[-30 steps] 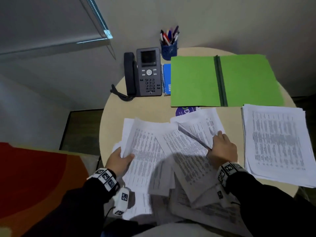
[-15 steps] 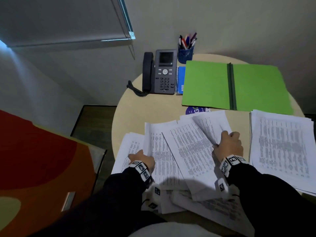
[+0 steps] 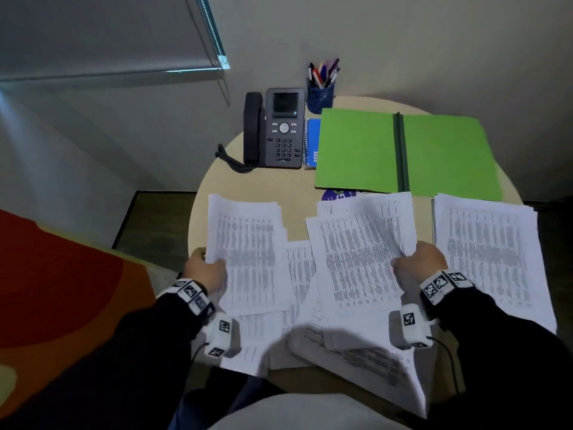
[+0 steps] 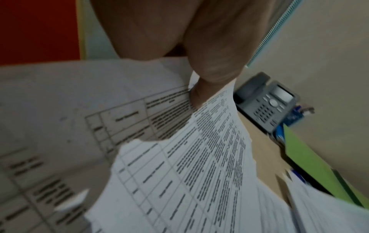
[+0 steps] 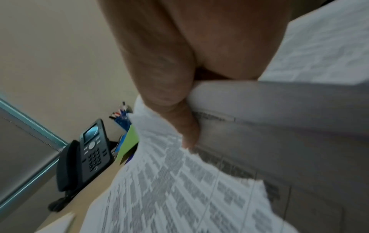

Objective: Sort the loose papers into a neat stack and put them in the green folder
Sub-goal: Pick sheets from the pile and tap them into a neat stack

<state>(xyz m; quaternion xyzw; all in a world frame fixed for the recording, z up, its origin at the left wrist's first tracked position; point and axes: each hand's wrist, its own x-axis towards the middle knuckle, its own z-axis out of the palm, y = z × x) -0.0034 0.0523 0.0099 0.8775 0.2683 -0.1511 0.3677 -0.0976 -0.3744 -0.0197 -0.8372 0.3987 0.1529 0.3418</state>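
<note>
Both grips are pinching paper right now: your left hand [image 3: 207,270] is clamping a bundle of printed sheets [image 3: 248,252] at its near left edge, thumb on top, and your right hand [image 3: 417,265] is doing the same with a second bundle [image 3: 353,262] at its right edge. More loose papers [image 3: 356,358] are lying fanned out underneath and spilling over the near edge of the counter [image 3: 248,184]. A tidier stack [image 3: 490,252] is sitting to the right, and the green folder [image 3: 403,150] is lying open at the far side, just beyond the papers, next to the desk phone [image 3: 274,128].

What I'd be watching: you're gripping each bundle by one edge only, so the free ends are sagging and the sheets inside could be sliding out of line or slipping free when you're bringing the two together. The near sheets hanging off the counter look ready to drop to the floor if your sleeves are dragging across them. Squaring up against the counter first is probably saving you grief.
</note>
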